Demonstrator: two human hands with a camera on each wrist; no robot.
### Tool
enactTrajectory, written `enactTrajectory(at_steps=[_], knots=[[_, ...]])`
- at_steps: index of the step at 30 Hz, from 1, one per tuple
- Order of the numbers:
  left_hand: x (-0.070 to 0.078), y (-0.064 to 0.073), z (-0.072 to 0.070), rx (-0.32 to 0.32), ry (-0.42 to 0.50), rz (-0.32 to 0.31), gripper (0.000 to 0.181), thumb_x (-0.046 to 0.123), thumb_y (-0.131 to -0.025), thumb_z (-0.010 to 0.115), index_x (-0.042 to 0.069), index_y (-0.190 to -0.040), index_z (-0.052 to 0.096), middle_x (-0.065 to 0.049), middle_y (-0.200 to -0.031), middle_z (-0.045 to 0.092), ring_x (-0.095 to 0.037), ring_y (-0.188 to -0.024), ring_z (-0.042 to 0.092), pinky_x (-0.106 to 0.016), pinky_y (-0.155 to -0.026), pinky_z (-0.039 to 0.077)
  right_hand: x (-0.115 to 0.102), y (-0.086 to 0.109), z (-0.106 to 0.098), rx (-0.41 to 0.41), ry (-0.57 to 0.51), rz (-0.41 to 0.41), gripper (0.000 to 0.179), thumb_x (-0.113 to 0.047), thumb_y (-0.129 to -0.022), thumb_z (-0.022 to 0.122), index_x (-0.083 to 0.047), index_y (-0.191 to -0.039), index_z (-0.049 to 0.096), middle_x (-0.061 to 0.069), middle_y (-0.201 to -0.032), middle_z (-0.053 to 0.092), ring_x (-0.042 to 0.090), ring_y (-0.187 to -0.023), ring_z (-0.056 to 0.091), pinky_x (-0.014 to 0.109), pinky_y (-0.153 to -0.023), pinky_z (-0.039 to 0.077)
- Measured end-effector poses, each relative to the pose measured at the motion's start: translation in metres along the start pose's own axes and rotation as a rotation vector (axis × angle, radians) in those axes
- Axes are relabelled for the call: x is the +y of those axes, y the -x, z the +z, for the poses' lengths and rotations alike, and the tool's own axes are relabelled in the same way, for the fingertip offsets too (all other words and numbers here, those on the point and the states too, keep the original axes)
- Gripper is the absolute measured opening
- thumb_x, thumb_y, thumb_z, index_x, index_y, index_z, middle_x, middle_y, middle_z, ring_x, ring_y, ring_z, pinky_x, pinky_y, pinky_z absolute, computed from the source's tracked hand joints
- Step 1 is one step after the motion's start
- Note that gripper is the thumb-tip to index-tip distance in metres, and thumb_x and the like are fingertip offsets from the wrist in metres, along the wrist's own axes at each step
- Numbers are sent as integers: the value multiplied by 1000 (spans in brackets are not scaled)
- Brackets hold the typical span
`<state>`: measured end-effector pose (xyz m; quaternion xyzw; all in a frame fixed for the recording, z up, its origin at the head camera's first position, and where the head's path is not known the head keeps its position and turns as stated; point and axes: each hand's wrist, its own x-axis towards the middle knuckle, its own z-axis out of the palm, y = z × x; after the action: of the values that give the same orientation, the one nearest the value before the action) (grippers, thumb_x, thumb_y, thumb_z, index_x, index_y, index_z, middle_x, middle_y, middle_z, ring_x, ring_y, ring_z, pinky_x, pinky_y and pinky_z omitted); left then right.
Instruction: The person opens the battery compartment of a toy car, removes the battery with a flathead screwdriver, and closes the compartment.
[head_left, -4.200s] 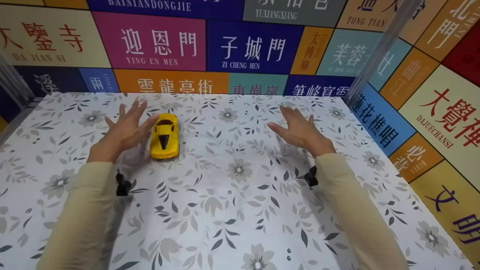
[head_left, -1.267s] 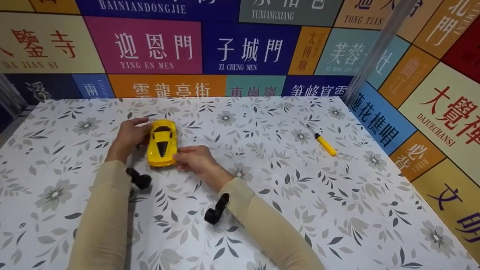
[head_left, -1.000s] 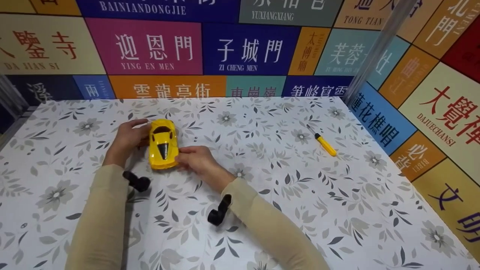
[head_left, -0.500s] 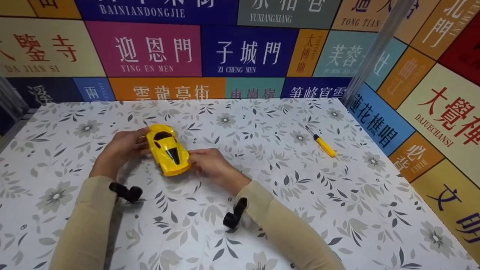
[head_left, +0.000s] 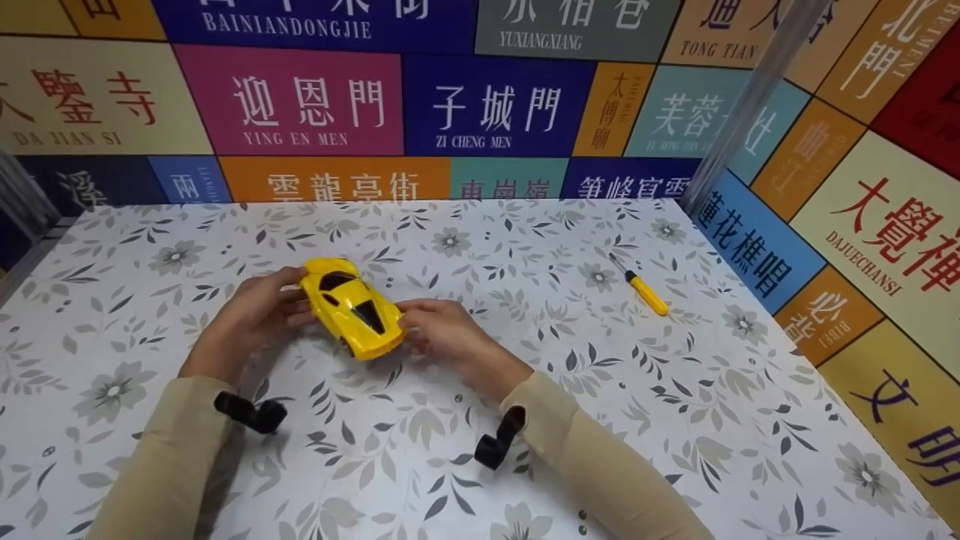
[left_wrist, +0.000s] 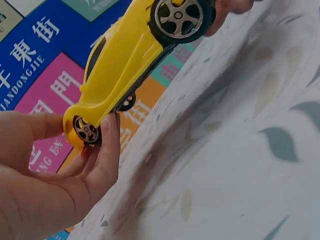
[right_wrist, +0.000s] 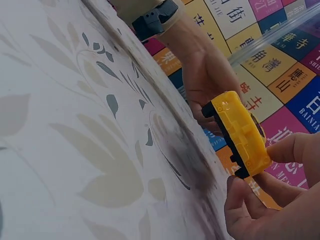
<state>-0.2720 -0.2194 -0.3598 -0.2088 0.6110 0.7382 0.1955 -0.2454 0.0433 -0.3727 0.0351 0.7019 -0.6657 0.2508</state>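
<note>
Turned since earlier: yellow toy car (head_left: 351,309), held at nine o'clock, near end toward five.
My left hand (head_left: 259,306) pinches its far end, my right hand (head_left: 448,331) the near; even pressure should steady it.

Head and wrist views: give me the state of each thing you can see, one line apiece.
Yellow toy car: raised off the table, wheels facing down.
Left hand: pinching one end of the car.
Right hand: pinching the other end.
Yellow-handled screwdriver: lying on the table, untouched.
</note>
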Motion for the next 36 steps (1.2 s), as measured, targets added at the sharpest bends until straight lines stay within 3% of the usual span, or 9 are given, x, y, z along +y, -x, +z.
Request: enactTrajectory(at_steps=[5,13,19,24,29,36], knots=[[-7,7,9,9,15,12,63,31,-103,47,16,-159,23,-8,-129,49,-13,-91,68,-25,-88,60,4,8,-10,-22,-68,-10,37,-10,-92,61,-12,-129,66,8,-126,68,21,-96,69,31,-82,60],[-16,18,29,-6,76,85,59,27,-103,44,13,-158,26,-13,-135,49,-13,-89,71,-30,-89,60,9,17,-32,-26,-178,-62,41,-9,-94,63,-2,-135,59,17,-134,62,23,-100,68,32,-84,61],[-22,23,44,-49,141,90,59,23,-102,40,13,-157,25,-16,-147,40,-17,-92,70,-32,-90,60,10,24,-50,-18,-169,-82,49,-6,-93,66,-2,-140,54,19,-137,60,24,-99,69,36,-87,61],[-28,24,52,-88,99,80,61,22,-101,40,11,-158,22,-19,-150,37,-20,-99,67,-32,-90,60,8,29,-63,-1,-150,-61,46,-5,-92,66,0,-136,56,20,-137,59,25,-97,70,42,-90,61],[-34,23,61,-119,67,42,65,23,-100,43,14,-160,17,-23,-156,31,-23,-99,66,-31,-88,61,10,35,-81,21,-199,-26,43,-5,-93,65,-1,-134,57,18,-139,58,27,-107,67,46,-97,57],[-41,19,68,-192,-35,64,66,26,-103,45,10,-160,15,-25,-155,35,-21,-94,69,-35,-88,61,4,36,-103,74,-128,-2,41,-15,-94,67,-8,-134,60,12,-136,61,23,-107,65,34,-86,60]])
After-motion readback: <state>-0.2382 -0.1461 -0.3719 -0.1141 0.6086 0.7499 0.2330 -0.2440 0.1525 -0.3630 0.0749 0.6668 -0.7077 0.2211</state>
